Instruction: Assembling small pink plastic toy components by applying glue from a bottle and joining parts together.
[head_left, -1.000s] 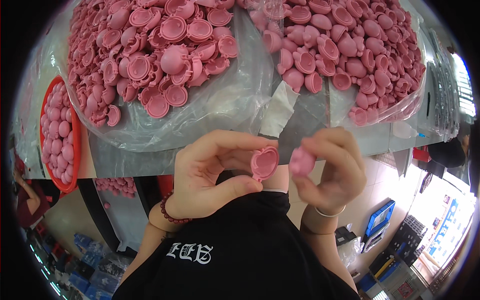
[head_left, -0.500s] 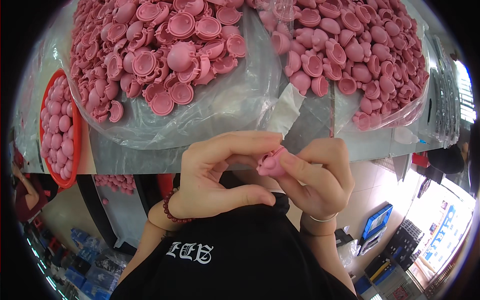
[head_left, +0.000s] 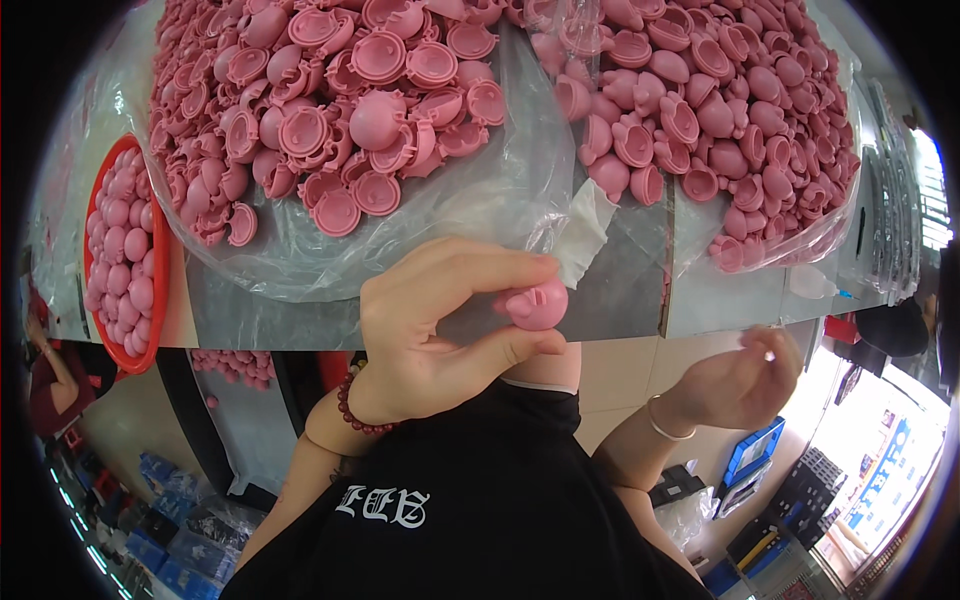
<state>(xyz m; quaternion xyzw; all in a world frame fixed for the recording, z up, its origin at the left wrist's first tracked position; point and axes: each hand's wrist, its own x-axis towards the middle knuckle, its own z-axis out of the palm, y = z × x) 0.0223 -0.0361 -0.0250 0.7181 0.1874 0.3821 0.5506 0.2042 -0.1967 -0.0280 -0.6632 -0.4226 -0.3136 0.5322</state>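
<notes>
Between the fingertips of my left hand (head_left: 425,330) sits a round pink plastic figure ball (head_left: 541,304) with small ear-like bumps on its side. The hand's thumb and index finger press on it from below and above, just off the table's near edge. Off to the right, apart from the ball, hangs my right hand (head_left: 738,382) with its fingers loosely bent and slightly apart. It shows nothing held. Past the table edge, a heap of pink half shells (head_left: 375,120) lies on clear plastic sheeting at the left, and a second heap of pink shell parts (head_left: 715,105) lies at the right.
An orange-red basket (head_left: 162,290) of pink balls stands at the table's left end. A piece of white paper (head_left: 585,232) lies between the heaps. Below the table, a grey tray (head_left: 237,430) holds more pink balls. A small clear bottle (head_left: 812,281) rests near the right edge.
My right hand has let go of the ball and moved right and down, away from my left hand. The ball stays in my left fingers, turned a little.
</notes>
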